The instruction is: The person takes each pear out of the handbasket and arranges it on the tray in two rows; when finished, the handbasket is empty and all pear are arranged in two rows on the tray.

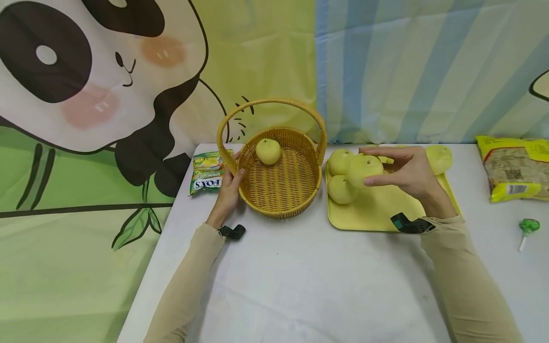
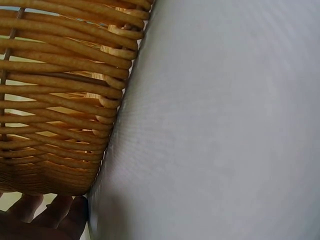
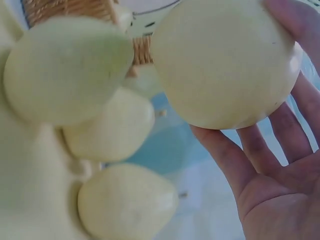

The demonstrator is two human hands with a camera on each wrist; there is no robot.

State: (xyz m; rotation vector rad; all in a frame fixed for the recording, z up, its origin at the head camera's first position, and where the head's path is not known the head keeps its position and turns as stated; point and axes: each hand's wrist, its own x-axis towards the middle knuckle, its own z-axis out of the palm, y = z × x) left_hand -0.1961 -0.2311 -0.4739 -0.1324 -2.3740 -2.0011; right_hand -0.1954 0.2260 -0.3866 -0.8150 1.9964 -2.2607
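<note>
My left hand (image 1: 228, 196) holds the left side of a wicker basket (image 1: 280, 212), thumb at the rim. In the left wrist view, its fingers (image 2: 55, 212) lie against the basket's woven wall (image 2: 55, 105). One pale yellow pear (image 1: 268, 151) sits inside, at the basket's upper left. My right hand (image 1: 409, 172) grips another pear (image 1: 364, 171) between thumb and fingers, over the left part of a yellow tray (image 1: 377, 214). Close by are two tray pears, an upper pear (image 1: 340, 161) and a lower pear (image 1: 340, 190); the hand partly hides what lies behind it.
The basket's tall handle (image 1: 274, 101) arches over its opening. A snack packet (image 1: 208, 171) lies left of the basket. Another pear (image 1: 439, 159) is at the tray's far right corner. Farther right are a yellow bag (image 1: 514, 169) and a green lollipop (image 1: 529, 226). A printed curtain (image 1: 266, 62) hangs behind.
</note>
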